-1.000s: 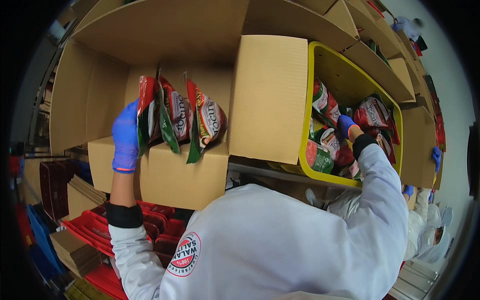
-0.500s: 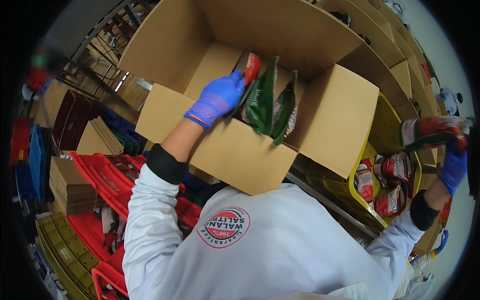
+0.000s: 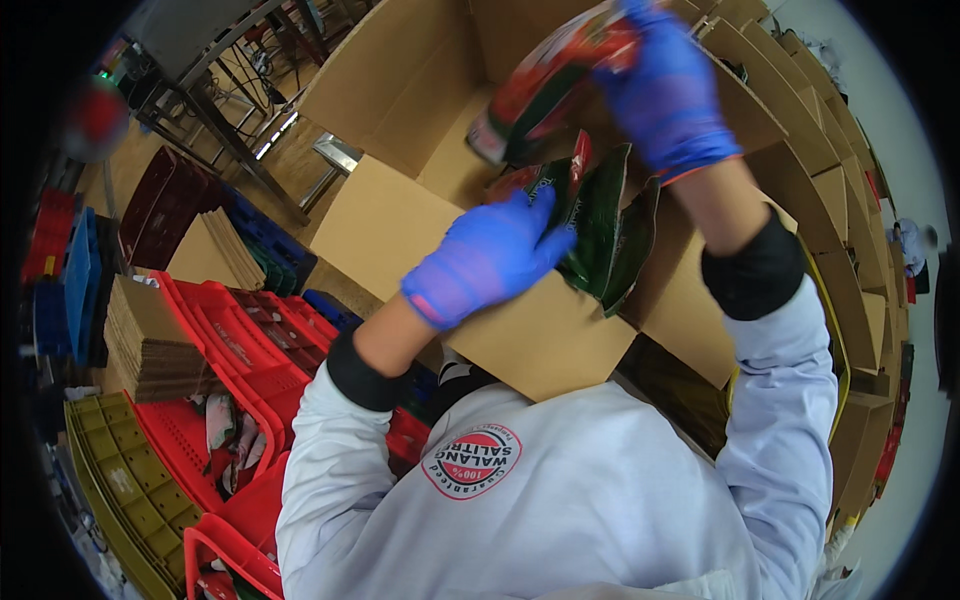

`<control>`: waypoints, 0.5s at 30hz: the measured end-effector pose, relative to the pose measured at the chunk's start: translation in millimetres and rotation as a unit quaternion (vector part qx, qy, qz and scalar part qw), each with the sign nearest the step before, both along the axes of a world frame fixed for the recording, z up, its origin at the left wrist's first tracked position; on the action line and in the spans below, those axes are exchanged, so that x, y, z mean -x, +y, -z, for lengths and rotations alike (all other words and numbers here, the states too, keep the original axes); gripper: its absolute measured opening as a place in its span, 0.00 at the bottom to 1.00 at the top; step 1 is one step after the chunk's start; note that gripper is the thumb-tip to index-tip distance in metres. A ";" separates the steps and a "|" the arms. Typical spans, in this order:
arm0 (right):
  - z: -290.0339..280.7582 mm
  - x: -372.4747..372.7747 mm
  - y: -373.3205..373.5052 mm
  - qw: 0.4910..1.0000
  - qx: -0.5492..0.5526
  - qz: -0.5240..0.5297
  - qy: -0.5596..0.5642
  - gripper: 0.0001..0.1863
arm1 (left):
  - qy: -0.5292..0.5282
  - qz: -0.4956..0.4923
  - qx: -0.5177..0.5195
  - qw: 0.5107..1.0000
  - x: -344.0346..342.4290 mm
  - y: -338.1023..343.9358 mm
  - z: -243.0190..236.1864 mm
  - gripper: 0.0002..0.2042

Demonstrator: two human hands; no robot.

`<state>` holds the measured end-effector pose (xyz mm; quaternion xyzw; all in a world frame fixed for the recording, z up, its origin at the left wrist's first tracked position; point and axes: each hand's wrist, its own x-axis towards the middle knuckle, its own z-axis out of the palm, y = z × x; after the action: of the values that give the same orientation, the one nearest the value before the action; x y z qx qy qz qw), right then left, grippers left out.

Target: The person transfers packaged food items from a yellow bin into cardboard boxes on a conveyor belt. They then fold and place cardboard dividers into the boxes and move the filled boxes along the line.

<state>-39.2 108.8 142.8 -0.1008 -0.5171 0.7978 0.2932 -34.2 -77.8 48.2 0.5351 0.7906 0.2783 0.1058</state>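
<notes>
Red-and-green plastic packets stand side by side in an open cardboard box, pale lettering running along their green faces. From the far left come a blue crate, an olive-yellow crate, a stack of flattened cardboard and red crates, one holding more packets; the marks on the red crates are too small to read. On the white coat sits a round emblem, red and white with bold print across its middle. The left hand, blue-gloved, rests at the leftmost standing packets, thumb apart from the fingers; whether it grips one I cannot tell. Above the box, the gloved right hand is closed around one end of a tilted packet, its label blurred. Beside the box's right flap shows a yellow crate, with further cartons beyond.
</notes>
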 end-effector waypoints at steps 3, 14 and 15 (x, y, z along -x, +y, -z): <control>60.3 4.4 -14.8 0.947 -0.207 -0.068 -0.237 0.14 | -0.212 0.071 -0.077 0.972 32.6 -35.4 -33.8 0.26; -38.7 -59.1 -2.3 0.859 -0.385 -0.286 -0.177 0.19 | -0.359 0.067 0.107 0.925 184.4 36.6 108.8 0.38; -37.6 -81.2 33.8 0.885 -0.394 -0.198 -0.150 0.19 | -0.338 0.070 0.165 0.924 155.8 57.1 64.6 0.39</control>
<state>42.1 142.6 180.4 0.0088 -0.8362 0.5447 0.0634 -190.0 -20.7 -16.4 0.4381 0.7035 0.2997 0.4725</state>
